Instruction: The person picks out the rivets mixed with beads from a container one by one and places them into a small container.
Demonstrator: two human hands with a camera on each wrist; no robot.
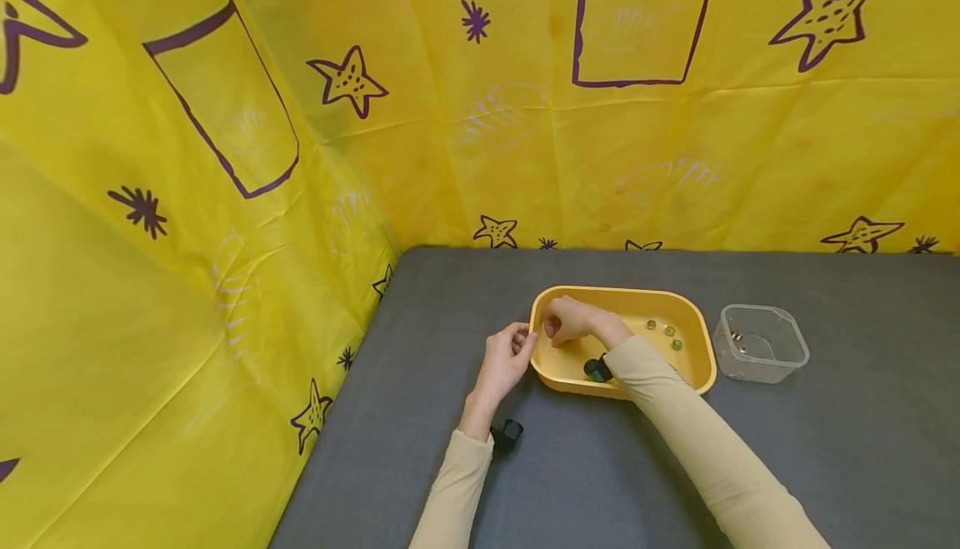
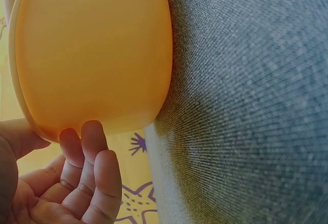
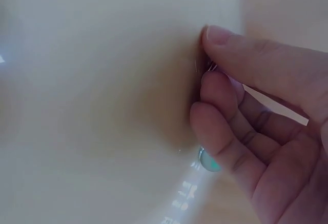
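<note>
A yellow plastic basin (image 1: 621,391) stands on the grey cloth. My left hand (image 1: 504,363) holds its left end, thumb at the rim and fingertips against the outer wall (image 2: 97,55). Inside the basin, my right hand (image 1: 572,320) is down at the left end, thumb and fingers close together near the floor. A small shiny glass piece (image 3: 211,66) shows between thumb and index finger, mostly hidden. Just below those fingers lies a rounded green glass piece (image 3: 209,161), partly covered. Several round greenish glass pieces (image 1: 670,331) lie at the basin's right end.
Right of the basin stands a clear plastic container (image 1: 761,349) with a few small shiny pieces at its left side. A yellow patterned cloth (image 1: 525,157) hangs behind and to the left of the grey surface (image 1: 570,466).
</note>
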